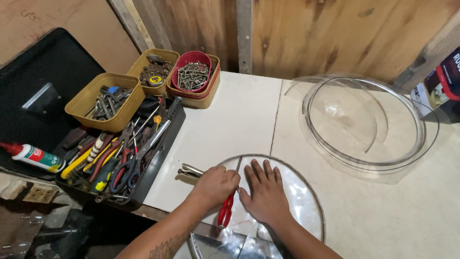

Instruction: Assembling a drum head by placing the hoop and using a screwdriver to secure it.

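Note:
My left hand (pixel 214 186) is closed around a pair of pliers (pixel 225 211) with red handles; the metal jaws (pixel 190 170) stick out to the left of my fist, at the edge of a clear round plastic disc (pixel 302 201). My right hand (pixel 264 192) lies flat on that disc with fingers spread, right beside the left hand. The disc rests on the white tabletop (pixel 230 124) at its front edge.
A large clear plastic dome (pixel 366 124) sits at the back right. On the left, a black tool tray (pixel 153 163) holds pliers, scissors and screwdrivers. Behind it stand tan tubs (pixel 103 103) and a red bowl (pixel 191 72) of screws. A glue bottle (pixel 33 157) lies far left.

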